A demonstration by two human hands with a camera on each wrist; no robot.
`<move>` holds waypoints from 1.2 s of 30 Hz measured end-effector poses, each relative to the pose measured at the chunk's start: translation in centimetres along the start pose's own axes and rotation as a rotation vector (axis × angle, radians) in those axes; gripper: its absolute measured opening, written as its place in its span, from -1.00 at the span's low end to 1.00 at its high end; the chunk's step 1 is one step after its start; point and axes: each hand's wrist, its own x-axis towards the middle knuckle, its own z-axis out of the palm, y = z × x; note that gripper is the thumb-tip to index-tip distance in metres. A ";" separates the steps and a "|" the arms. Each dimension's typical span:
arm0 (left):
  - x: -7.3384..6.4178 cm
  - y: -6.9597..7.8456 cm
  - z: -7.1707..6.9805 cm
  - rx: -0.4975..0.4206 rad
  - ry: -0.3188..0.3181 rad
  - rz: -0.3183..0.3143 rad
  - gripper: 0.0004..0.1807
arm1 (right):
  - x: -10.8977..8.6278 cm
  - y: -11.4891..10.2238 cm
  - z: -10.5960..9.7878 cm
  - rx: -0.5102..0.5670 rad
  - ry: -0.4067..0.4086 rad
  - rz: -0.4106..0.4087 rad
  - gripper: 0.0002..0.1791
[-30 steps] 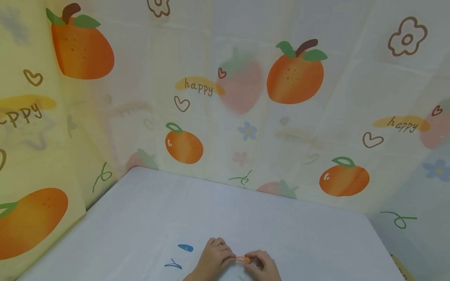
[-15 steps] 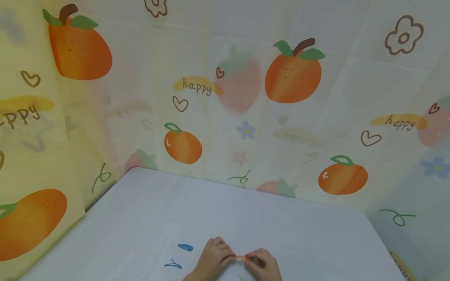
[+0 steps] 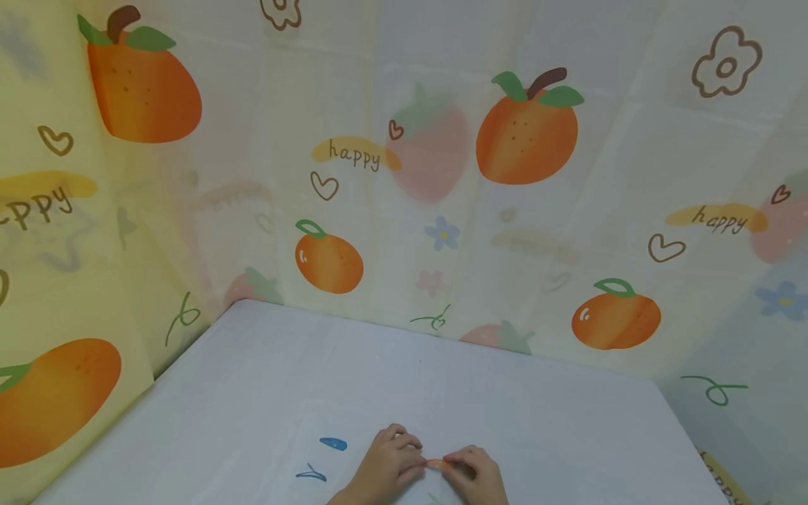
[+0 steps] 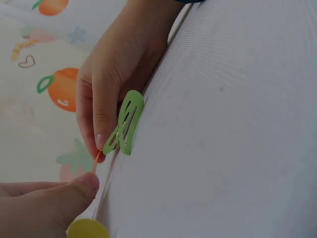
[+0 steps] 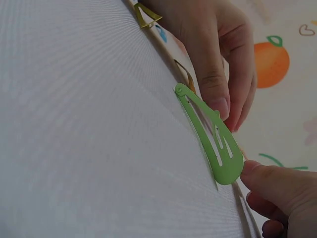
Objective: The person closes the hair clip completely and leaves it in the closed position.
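Between my two hands an orange snap hair clip (image 3: 434, 463) is held above the white table, seen nearly edge-on. My left hand (image 3: 393, 464) pinches its left end between thumb and fingers. The other end is pinched by my right hand (image 3: 475, 474); fingertips cover both ends. In the left wrist view only a thin orange strip of the clip (image 4: 96, 161) shows. Closer to my body lies a green snap hair clip (image 5: 224, 146) on the table; from the left wrist view this green clip (image 4: 126, 124) has its parts sprung apart.
Left of my left hand lie a closed blue hair clip (image 3: 333, 443) and a second blue clip (image 3: 311, 474) with its arms apart. A yellow clip (image 5: 146, 16) sits near the left forearm. A fruit-patterned curtain (image 3: 404, 231) rises behind the white table (image 3: 353, 372).
My right fingers have shifted slightly on the orange clip, which has turned from showing its flat side to a thinner edge. A few left fingers have lifted a little. The blue clips stay put.
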 end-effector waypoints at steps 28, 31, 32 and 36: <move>0.0 0.4 -0.1 0.011 -0.147 -0.076 -0.73 | 0.4 -0.5 -0.7 -0.090 -0.074 -0.090 -0.86; 0.1 0.5 0.0 0.007 -0.148 -0.087 -0.75 | 0.4 -0.7 -0.8 -0.079 -0.044 -0.118 -0.87; 0.1 0.4 0.0 0.011 -0.144 -0.092 -0.76 | 0.3 -0.8 -0.8 -0.077 -0.034 -0.122 -0.87; 0.1 0.5 0.2 0.016 -0.105 -0.089 -0.80 | -0.2 -0.7 -0.7 -0.007 0.019 0.000 -0.90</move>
